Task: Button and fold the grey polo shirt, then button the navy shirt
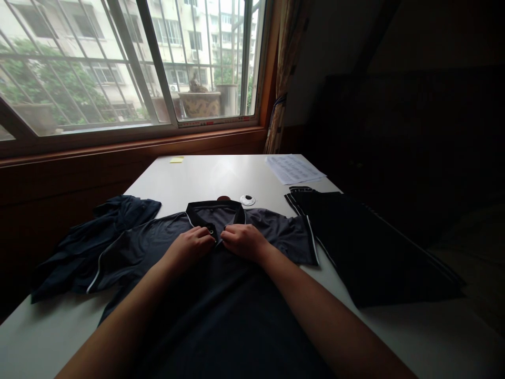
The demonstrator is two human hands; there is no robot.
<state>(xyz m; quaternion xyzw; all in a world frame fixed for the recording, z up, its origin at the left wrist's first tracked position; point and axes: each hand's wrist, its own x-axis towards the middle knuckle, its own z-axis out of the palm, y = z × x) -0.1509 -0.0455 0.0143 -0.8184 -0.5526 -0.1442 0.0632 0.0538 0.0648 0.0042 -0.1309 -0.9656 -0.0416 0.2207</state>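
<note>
A dark polo shirt with white piping lies spread front-up, its collar toward the far side of the table. At the neck opening, my left hand pinches the left side of the button placket, where a small round button shows beside the fingers. My right hand has its fingers closed on the opposite placket edge, a short gap from the left one. Both sleeves lie stretched out sideways. The fingertips partly cover the cloth they grip.
The white table bears a crumpled dark garment at left and folded dark trousers at right. Beyond the collar sit a white round object and a brown disc. Printed papers and a yellow note lie farther back.
</note>
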